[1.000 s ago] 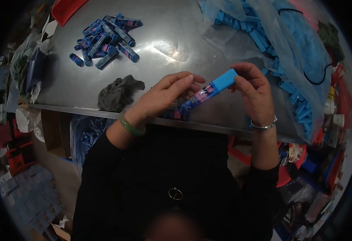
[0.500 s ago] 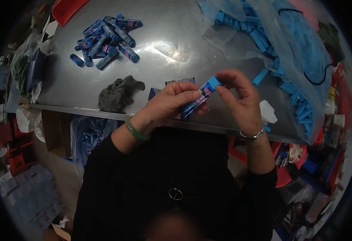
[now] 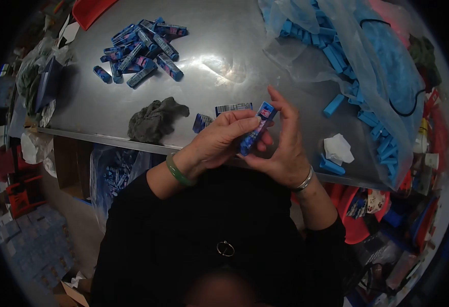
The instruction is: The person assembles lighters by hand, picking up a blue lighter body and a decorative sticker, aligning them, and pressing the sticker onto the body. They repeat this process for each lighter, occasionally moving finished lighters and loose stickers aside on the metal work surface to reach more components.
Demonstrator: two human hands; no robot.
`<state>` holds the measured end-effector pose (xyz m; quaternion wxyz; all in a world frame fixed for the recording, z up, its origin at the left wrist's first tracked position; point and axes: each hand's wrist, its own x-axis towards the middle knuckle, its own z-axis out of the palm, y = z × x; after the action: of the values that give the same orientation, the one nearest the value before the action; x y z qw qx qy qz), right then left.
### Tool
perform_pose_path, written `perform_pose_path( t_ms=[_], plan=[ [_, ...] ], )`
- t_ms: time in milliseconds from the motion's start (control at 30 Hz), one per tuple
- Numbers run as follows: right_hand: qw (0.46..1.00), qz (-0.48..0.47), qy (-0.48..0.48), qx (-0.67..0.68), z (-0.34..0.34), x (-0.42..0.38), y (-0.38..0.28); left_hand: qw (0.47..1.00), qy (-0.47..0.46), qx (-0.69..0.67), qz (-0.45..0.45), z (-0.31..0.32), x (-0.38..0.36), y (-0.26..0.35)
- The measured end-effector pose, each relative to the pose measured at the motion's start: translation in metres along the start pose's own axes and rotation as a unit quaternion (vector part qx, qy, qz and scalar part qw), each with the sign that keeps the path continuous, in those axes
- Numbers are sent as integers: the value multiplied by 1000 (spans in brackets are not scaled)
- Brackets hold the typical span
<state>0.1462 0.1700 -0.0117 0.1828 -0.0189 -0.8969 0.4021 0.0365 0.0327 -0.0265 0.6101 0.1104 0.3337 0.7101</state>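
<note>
A small blue block in a printed sleeve (image 3: 255, 130) stands tilted between my hands, above the table's near edge. My left hand (image 3: 223, 134) pinches its side, thumb across the printed face. My right hand (image 3: 286, 143) spans it lengthwise, the thumb at the lower end and fingers by the upper end. Just beyond my left hand lie a flat printed sleeve (image 3: 233, 108) and another printed blue piece (image 3: 202, 123). A crumpled dark grey cloth (image 3: 156, 120) rests to the left.
A pile of printed blue packs (image 3: 141, 48) lies at the back left of the metal table (image 3: 204, 30). At right, a clear plastic bag (image 3: 306, 64) spills plain light-blue blocks (image 3: 333, 105). White paper (image 3: 338, 148) and a blue piece (image 3: 332, 165) lie near the front edge.
The light-blue end that stuck out of the sleeve no longer shows. My right hand has moved from the top end down and left to span the pack. The view has shifted slightly.
</note>
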Motion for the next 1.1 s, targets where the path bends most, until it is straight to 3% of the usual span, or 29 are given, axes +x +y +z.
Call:
perform_pose_path(
  t_ms=[67, 433, 633, 1100],
  plan=[
    [997, 17, -14, 71, -1, 0, -1, 1000, -12, -21, -3, 0, 0, -1],
    [996, -55, -4, 64, -1, -1, 1, 993, -74, -89, -11, -1, -2, -12],
    [996, -85, 12, 28, 1, -2, 4, 998, -12, 2, 59, 1, -4, -14],
    [994, -97, 8, 48, 3, -3, 1, 990, -90, -113, -10, -2, -5, -16]
  ],
)
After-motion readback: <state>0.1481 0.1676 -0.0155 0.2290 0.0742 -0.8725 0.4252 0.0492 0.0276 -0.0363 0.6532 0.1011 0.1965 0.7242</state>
